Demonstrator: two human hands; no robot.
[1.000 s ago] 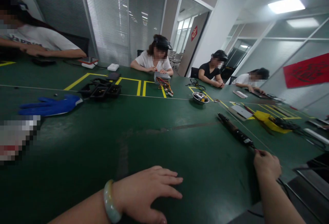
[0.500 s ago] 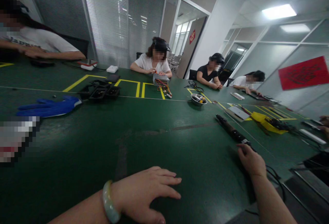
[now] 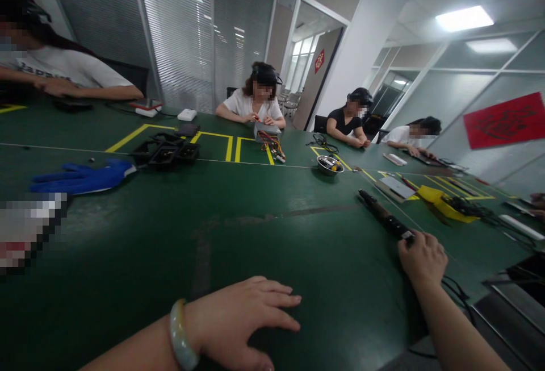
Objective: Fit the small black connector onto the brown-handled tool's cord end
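Note:
My left hand (image 3: 238, 320), with a pale green bangle (image 3: 183, 334) at its wrist, lies spread on the green table (image 3: 272, 246) with nothing in it. At the right, my right hand (image 3: 423, 257) closes round the near end of a black cylindrical tool (image 3: 385, 217). The tool's narrow tip points away from me, up and to the left, and a black cable (image 3: 457, 294) shows beside my right wrist. The undersides of my right fingers are hidden.
A blue glove (image 3: 83, 178) and black trays (image 3: 164, 149) lie at the left. Farther off are a metal bowl (image 3: 330, 165), a grey box with wires (image 3: 267, 132) and a yellow object (image 3: 445, 206). Several people sit round the table.
My right hand has shifted slightly onto the tool's near end, and its fingers now wrap over it. My left hand has not moved.

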